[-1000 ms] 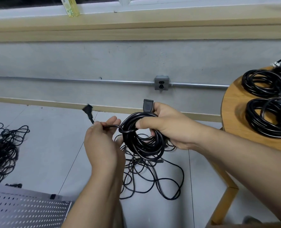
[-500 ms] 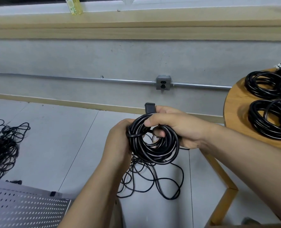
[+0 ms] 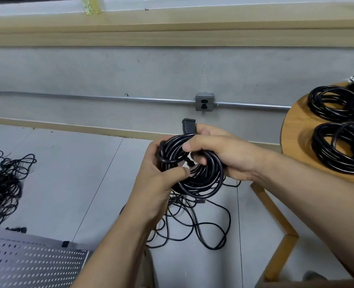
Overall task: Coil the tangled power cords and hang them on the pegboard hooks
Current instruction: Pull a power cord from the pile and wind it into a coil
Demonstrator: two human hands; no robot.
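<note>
A black power cord coil (image 3: pixel 203 183) hangs in front of me at mid-frame. My right hand (image 3: pixel 219 154) grips its top, fingers curled through the loops, with the cord's black connector (image 3: pixel 189 126) sticking up above the fingers. My left hand (image 3: pixel 161 175) wraps round the coil's left side, thumb pressing the cord's end against the loops. A loose tangle of black cord (image 3: pixel 192 223) lies on the floor under my hands. The grey pegboard (image 3: pixel 33 265) shows at the bottom left corner.
A round wooden table (image 3: pixel 292 132) at the right carries coiled black cords (image 3: pixel 336 104). Another tangled heap of cords (image 3: pixel 1 183) lies on the floor at the left. A wall outlet (image 3: pixel 204 101) on a metal conduit sits straight ahead.
My left hand, which held the cord's plug end out to the left, has moved in against the coil and closed round its left side. The plug is no longer visible.
</note>
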